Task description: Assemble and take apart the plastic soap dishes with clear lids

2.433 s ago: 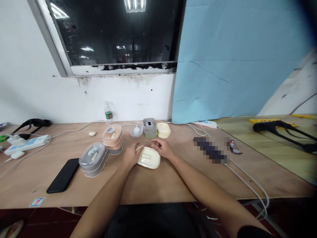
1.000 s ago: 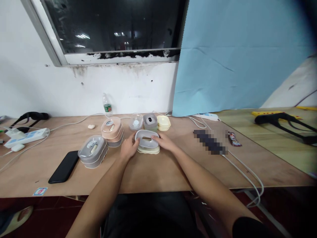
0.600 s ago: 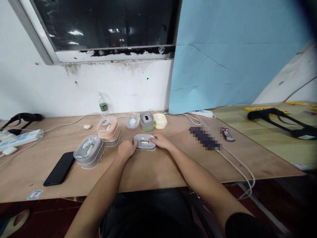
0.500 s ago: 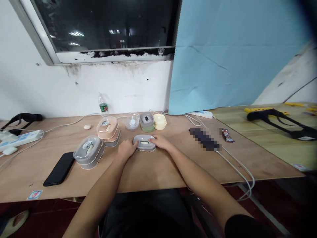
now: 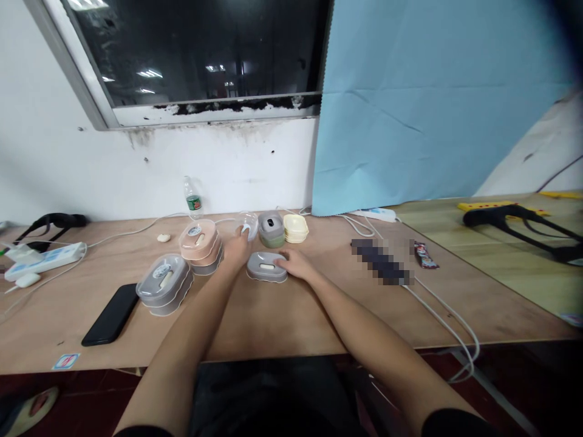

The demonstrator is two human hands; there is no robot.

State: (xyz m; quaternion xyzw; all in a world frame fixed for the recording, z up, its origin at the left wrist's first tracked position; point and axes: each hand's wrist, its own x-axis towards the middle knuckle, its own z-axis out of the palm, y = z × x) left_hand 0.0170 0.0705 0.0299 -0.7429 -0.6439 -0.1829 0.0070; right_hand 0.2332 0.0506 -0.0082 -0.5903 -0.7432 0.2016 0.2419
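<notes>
My left hand reaches to a clear plastic lid at the back of the table, its fingers closed at the lid's near edge. Part of the lid is hidden behind the hand. My right hand grips the right end of a small grey oval box, which lies flat on the table and has a pale bar in the middle of its top. Just behind that box stand a grey-and-green container and a stack of pale yellow containers.
Pink lidded boxes, grey lidded boxes and a black phone lie left. A bottle stands by the wall. A blurred-out dark object, a snack wrapper and white cables lie right.
My left hand has let go of the grey box and moved back and slightly right, to the clear lid. My right hand remains on the box. The view has shifted a little.
</notes>
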